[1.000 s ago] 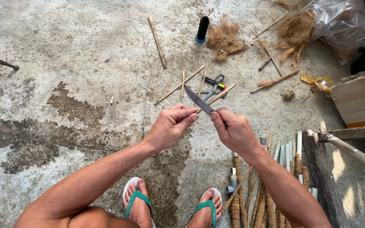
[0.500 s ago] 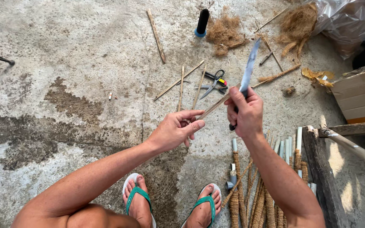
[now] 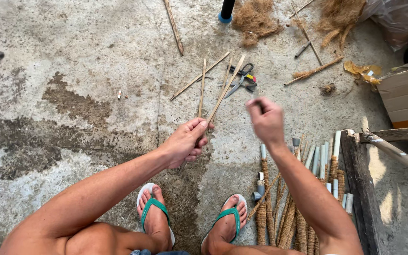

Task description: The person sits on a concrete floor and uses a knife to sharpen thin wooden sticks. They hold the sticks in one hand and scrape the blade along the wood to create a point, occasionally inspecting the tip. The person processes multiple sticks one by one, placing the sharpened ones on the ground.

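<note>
**Inspector A:** Left hand (image 3: 185,141) is clenched round a thin bamboo strip (image 3: 223,92), which slants up towards one o'clock.

**Inspector B:** Right hand (image 3: 266,119)?

**Inspector A:** Blurred, curled into a fist just beside the left, at its three o'clock, clear of the strip. A dark shape sits in the grip; what it is, I cannot tell.

**Inspector B:** Surroundings?

**Inspector A:** Scissors (image 3: 242,79) lie on the concrete floor (image 3: 72,56) at twelve o'clock of the right hand, loose bamboo sticks (image 3: 199,75) near them. Fibre-wrapped rods (image 3: 289,212) are bundled at five o'clock. Coir fibre clumps (image 3: 256,19) lie at the top. Both feet wear green flip-flops (image 3: 154,212).
</note>
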